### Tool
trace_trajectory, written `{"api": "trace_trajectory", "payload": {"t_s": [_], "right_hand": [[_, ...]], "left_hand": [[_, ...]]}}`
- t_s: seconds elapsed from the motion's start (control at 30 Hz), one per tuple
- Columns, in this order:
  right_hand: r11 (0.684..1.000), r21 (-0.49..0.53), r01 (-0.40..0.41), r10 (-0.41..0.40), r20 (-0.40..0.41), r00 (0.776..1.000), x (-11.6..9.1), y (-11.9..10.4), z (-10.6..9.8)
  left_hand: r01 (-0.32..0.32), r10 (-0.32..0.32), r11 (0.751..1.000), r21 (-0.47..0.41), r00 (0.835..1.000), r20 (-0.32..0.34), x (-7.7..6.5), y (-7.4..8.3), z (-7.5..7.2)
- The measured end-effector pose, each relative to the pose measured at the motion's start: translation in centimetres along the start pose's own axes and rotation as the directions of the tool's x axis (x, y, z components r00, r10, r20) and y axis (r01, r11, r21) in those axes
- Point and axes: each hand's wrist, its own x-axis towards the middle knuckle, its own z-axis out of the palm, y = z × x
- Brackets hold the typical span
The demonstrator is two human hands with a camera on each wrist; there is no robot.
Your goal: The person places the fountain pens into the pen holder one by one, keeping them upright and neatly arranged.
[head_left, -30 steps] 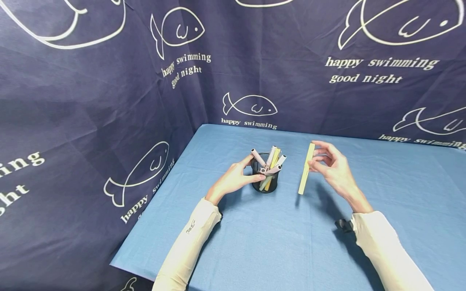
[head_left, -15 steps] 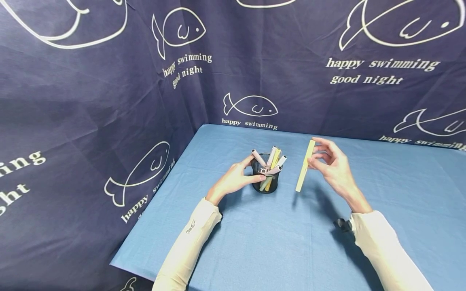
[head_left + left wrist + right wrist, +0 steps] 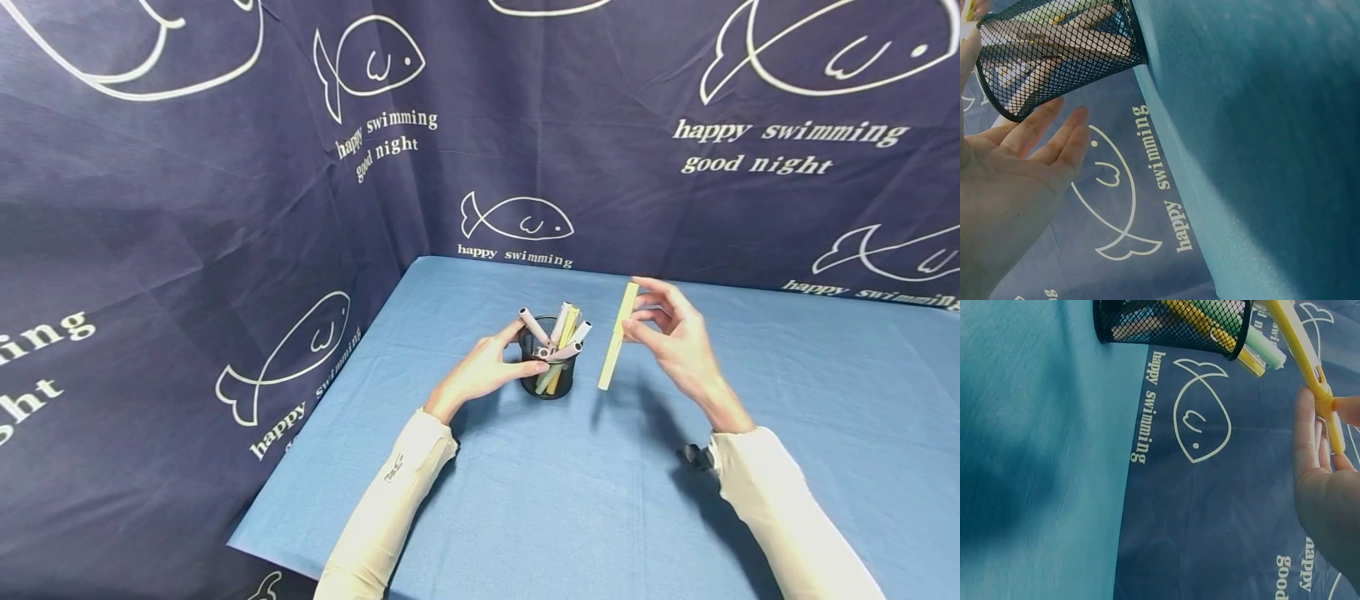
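A black mesh pen holder (image 3: 531,387) stands upright on the blue cloth, with several pink, pale green and yellow pens (image 3: 534,325) leaning out of its top. My left hand (image 3: 480,369) grips it from the left, thumb on the near rim and a fingertip at the far one. To its right, my right hand (image 3: 678,350) pinches a yellow pen (image 3: 613,350) between thumb and fingers, raised over the table and tilted with its lower end toward me. The right wrist view shows a clip on this yellow pen (image 3: 1300,353), near the fingers.
The blue cloth (image 3: 540,517) covers the table, its left edge running down to the lower left. Dark blue curtains (image 3: 615,208) with white fish prints hang behind and at the left. My right sleeve (image 3: 780,492) carries a black device (image 3: 693,457) at the wrist.
My right hand has moved left and a little away from me with the yellow pen, nearer the pen holder. The left hand and the holder stay in place.
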Motion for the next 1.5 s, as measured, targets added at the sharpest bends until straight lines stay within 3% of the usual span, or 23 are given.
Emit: {"api": "trace_trajectory", "payload": {"t_s": [0.57,1.13,1.5], "right_hand": [[0.999,-0.036,0.022,-0.023,-0.013,1.0,1.0,-0.1,1.8],[0.995,0.063,0.082,-0.079,-0.053,0.995,2.0,0.2,3.6],[0.995,0.042,0.092,-0.088,-0.082,0.993,2.4,0.4,4.3]], "left_hand": [[-0.023,0.023,1.0,0.008,1.0,-0.001,0.1,-0.1,0.0],[-0.013,0.013,1.0,0.008,1.0,0.01,0.0,0.0,-0.2],[-0.025,0.025,1.0,0.004,1.0,0.009,0.1,-0.1,0.0]]}}
